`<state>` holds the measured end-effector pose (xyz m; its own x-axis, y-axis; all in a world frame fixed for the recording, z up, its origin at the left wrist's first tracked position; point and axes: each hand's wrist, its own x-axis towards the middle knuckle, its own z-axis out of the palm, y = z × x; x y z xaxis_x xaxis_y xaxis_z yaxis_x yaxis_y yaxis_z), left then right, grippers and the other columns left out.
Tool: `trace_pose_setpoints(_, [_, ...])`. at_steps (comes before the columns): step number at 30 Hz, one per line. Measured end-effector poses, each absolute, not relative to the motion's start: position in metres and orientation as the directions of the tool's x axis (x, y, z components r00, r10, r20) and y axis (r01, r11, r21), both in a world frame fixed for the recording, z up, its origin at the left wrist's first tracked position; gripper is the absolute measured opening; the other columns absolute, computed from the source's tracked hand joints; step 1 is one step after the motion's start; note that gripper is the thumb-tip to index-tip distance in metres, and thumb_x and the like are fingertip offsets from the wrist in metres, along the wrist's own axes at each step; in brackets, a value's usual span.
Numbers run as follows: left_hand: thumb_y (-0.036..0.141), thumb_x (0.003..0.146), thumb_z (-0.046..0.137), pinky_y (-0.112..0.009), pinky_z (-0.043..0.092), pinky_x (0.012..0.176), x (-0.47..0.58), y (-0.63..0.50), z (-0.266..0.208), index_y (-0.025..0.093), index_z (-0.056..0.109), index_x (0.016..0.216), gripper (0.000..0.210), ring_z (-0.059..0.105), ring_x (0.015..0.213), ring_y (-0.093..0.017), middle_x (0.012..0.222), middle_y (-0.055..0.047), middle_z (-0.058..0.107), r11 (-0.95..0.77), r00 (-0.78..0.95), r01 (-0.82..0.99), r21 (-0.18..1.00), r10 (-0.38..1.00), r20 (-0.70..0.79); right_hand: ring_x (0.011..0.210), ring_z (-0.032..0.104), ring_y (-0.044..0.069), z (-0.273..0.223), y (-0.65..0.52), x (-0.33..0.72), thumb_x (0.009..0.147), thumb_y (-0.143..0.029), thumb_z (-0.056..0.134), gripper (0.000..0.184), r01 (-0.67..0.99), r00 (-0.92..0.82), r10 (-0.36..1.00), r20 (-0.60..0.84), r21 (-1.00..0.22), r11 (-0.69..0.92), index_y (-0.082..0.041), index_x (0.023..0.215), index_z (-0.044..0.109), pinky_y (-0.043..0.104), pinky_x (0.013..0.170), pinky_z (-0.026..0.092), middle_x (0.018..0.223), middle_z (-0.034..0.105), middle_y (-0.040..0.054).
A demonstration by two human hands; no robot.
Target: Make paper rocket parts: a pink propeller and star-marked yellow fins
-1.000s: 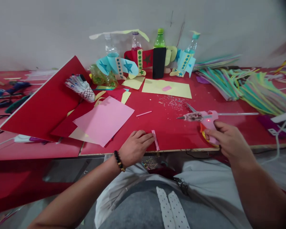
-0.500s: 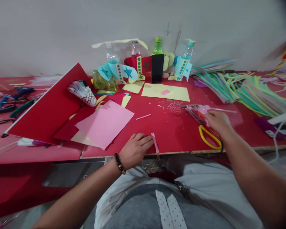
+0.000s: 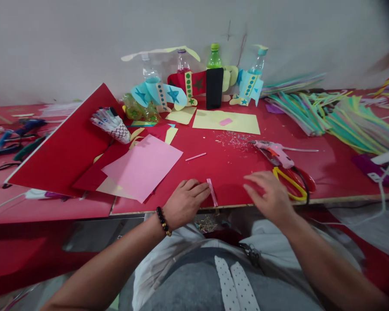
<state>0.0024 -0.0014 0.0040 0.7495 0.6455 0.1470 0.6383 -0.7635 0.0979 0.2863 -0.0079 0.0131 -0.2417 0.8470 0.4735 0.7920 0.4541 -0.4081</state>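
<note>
My left hand [image 3: 188, 199], with a beaded bracelet at the wrist, rests at the table's front edge. Its fingers are together and hold down a narrow pink paper strip [image 3: 212, 192]; the fingertips partly cover the strip's side. To the right, my right hand [image 3: 268, 193] hovers empty near the edge, thumb and fingers apart. Beyond it a pink hot glue gun [image 3: 280, 156] with a clear glue stick lies on the table. Scissors with a yellow handle [image 3: 291, 185] lie partly under the gun. A thin pink rolled stick [image 3: 196, 157] lies ahead of my left hand.
Pink paper sheets [image 3: 145, 166] and a leaning red board [image 3: 61, 147] with a pen holder [image 3: 119, 131] are at left. Decorated bottles [image 3: 154, 88] and a black phone [image 3: 214, 88] stand by the wall. Cream card [image 3: 210, 121] lies before them; coloured strips [image 3: 306, 113] are piled right.
My right hand has let go of the glue gun, leaving it on the table, and moved left toward my left hand. The left hand stays on the pink strip.
</note>
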Motion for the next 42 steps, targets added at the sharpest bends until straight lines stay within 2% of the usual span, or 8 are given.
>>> trace_pose_setpoints(3, [0.017, 0.094, 0.051, -0.041, 0.04, 0.095, 0.003, -0.001, 0.005, 0.019, 0.051, 0.135, 0.042, 0.047, 0.114, -0.024, 0.139, -0.005, 0.055, -0.767, 0.756, 0.635, 0.092, 0.641, 0.13, 0.093, 0.058, 0.022, 0.007, -0.029, 0.258, 0.088, -0.019, 0.058, 0.024, 0.694, -0.326, 0.833, 0.448, -0.485, 0.532, -0.018, 0.11, 0.068, 0.038, 0.083, 0.051, 0.098, 0.065, 0.0096])
trace_pose_setpoints(6, [0.018, 0.093, 0.052, -0.042, 0.041, 0.095, 0.003, 0.0, 0.006, 0.019, 0.049, 0.137, 0.043, 0.048, 0.114, -0.024, 0.139, -0.006, 0.054, -0.769, 0.761, 0.633, 0.089, 0.64, 0.107, 0.092, 0.057, 0.021, 0.003, -0.039, 0.242, 0.088, -0.016, 0.056, 0.029, 0.628, -0.43, 0.787, 0.442, -0.479, 0.613, -0.02, 0.115, 0.068, 0.038, 0.08, 0.051, 0.099, 0.065, 0.0094])
trace_pose_setpoints(14, [0.017, 0.093, 0.053, -0.042, 0.042, 0.101, 0.001, 0.004, 0.001, 0.016, 0.05, 0.135, 0.042, 0.048, 0.117, -0.024, 0.14, -0.007, 0.053, -0.797, 0.79, 0.591, 0.121, 0.603, 0.109, 0.095, 0.052, 0.024, -0.006, -0.039, 0.228, 0.09, -0.021, 0.056, 0.028, 0.675, -0.562, 0.723, 0.401, -0.284, 0.682, -0.018, 0.116, 0.068, 0.04, 0.084, 0.047, 0.101, 0.065, 0.0106])
trace_pose_setpoints(19, [0.015, 0.095, 0.049, -0.039, 0.044, 0.101, 0.0, 0.015, 0.001, 0.015, 0.052, 0.131, 0.036, 0.051, 0.119, -0.02, 0.133, -0.01, 0.058, -0.833, 0.821, 0.534, 0.147, 0.552, 0.146, 0.093, 0.05, 0.023, -0.008, -0.038, 0.223, 0.091, -0.024, 0.056, 0.022, 0.698, -0.532, 0.751, 0.39, -0.299, 0.65, -0.02, 0.107, 0.07, 0.038, 0.082, 0.044, 0.097, 0.065, 0.0089])
trace_pose_setpoints(25, [0.019, 0.097, 0.05, -0.033, 0.047, 0.096, 0.009, 0.036, 0.01, 0.014, 0.066, 0.104, 0.018, 0.058, 0.105, -0.017, 0.108, -0.008, 0.068, -0.894, 0.876, 0.387, 0.226, 0.433, 0.213, 0.089, 0.048, 0.022, -0.006, -0.037, 0.219, 0.091, -0.025, 0.056, 0.017, 0.706, -0.468, 0.79, 0.396, -0.37, 0.604, -0.02, 0.095, 0.072, 0.038, 0.081, 0.042, 0.088, 0.063, 0.007])
trace_pose_setpoints(28, [0.021, 0.096, 0.052, -0.03, 0.047, 0.093, 0.013, 0.041, 0.011, 0.015, 0.067, 0.101, 0.017, 0.058, 0.099, -0.016, 0.101, -0.006, 0.068, -0.889, 0.87, 0.373, 0.267, 0.435, 0.232, 0.088, 0.047, 0.021, -0.005, -0.037, 0.218, 0.091, -0.025, 0.057, 0.017, 0.716, -0.447, 0.802, 0.397, -0.378, 0.587, -0.02, 0.09, 0.073, 0.038, 0.08, 0.041, 0.084, 0.062, 0.0065])
trace_pose_setpoints(33, [0.018, 0.098, 0.046, -0.03, 0.046, 0.085, 0.017, 0.043, 0.012, 0.012, 0.067, 0.092, 0.023, 0.056, 0.09, -0.017, 0.092, -0.007, 0.067, -0.884, 0.865, 0.39, 0.258, 0.448, 0.225, 0.085, 0.047, 0.021, -0.003, -0.036, 0.215, 0.089, -0.022, 0.059, 0.015, 0.736, -0.405, 0.82, 0.405, -0.387, 0.555, -0.019, 0.081, 0.071, 0.037, 0.076, 0.04, 0.078, 0.061, 0.0059])
trace_pose_setpoints(42, [0.019, 0.099, 0.045, -0.029, 0.043, 0.082, 0.025, 0.05, 0.018, 0.013, 0.067, 0.087, 0.025, 0.052, 0.086, -0.017, 0.087, -0.006, 0.064, -0.866, 0.872, 0.408, 0.288, 0.463, 0.158, 0.083, 0.044, 0.021, 0.001, -0.035, 0.209, 0.083, -0.015, 0.06, 0.018, 0.815, -0.362, 0.849, 0.384, -0.311, 0.488, -0.018, 0.066, 0.061, 0.037, 0.072, 0.034, 0.076, 0.059, 0.005])
